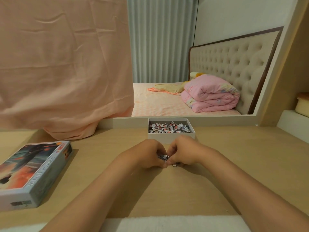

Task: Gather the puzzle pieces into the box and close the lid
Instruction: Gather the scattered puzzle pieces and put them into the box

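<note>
As only the head view is given, we count from it: two hands, one box, one lid, one clump of puzzle pieces at the hands, one stray piece, one heap of pieces in the box. Left hand [148,154] and right hand [183,152] meet at mid counter [242,164], fingers curled inward, both gripping the clump [163,157] between them. The clump sits right under the fingertips and touches both hands; we cannot tell whether it rests on the counter or is just off it. Stray piece [173,165] lies on the counter at the right hand's thumb side, just beside the clump. Box [171,136], white and open, stands just beyond the hands against the back ledge; the knuckles cover part of its front wall, so contact is unclear. Heap [168,128] covers its floor, piece count not readable. Lid [33,171], printed side up, lies flat on the counter well apart at the left, its left end cut off by the frame edge. Fingers hide most of the clump, so its size is unclear. Behind: one pink cloth [63,64] hanging at the left, one mirror [167,64] showing a bed with one folded pink quilt [212,96]. One white strip [167,223] runs along the bottom edge, cut off and hard to identify.
</note>
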Motion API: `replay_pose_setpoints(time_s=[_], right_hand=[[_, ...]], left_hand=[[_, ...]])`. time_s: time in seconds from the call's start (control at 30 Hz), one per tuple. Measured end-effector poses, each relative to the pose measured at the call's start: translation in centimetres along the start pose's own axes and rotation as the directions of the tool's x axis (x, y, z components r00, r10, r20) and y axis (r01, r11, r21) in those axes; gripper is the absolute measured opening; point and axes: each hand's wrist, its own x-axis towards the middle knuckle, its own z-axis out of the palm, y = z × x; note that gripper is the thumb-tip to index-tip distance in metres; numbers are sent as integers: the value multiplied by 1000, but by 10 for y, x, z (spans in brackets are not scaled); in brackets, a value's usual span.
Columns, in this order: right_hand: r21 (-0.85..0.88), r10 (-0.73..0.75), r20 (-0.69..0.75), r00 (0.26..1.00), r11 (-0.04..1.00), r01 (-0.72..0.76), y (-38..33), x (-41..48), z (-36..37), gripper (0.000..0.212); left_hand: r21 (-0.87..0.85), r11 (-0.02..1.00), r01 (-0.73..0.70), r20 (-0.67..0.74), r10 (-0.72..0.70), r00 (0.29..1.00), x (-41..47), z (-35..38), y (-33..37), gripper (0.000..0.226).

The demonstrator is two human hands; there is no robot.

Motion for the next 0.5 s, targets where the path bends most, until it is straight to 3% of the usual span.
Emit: replay_pose_setpoints(time_s=[0.1, 0.3, 0.5], right_hand=[[19, 12, -17, 1000, 1000, -12, 0, 2, 2, 20], [276, 60, -1, 998, 959, -57, 0, 5, 5, 15], [533, 109, -31, 994, 843, -76, 4, 7, 4, 23]], left_hand=[[-69, 997, 42, -26, -43, 999, 1, 1, -1, 42], [-206, 974, 93, -99, -115, 988, 5, 6, -7, 22], [-503, 856, 121, -113, -203, 973, 10, 10, -13, 15]])
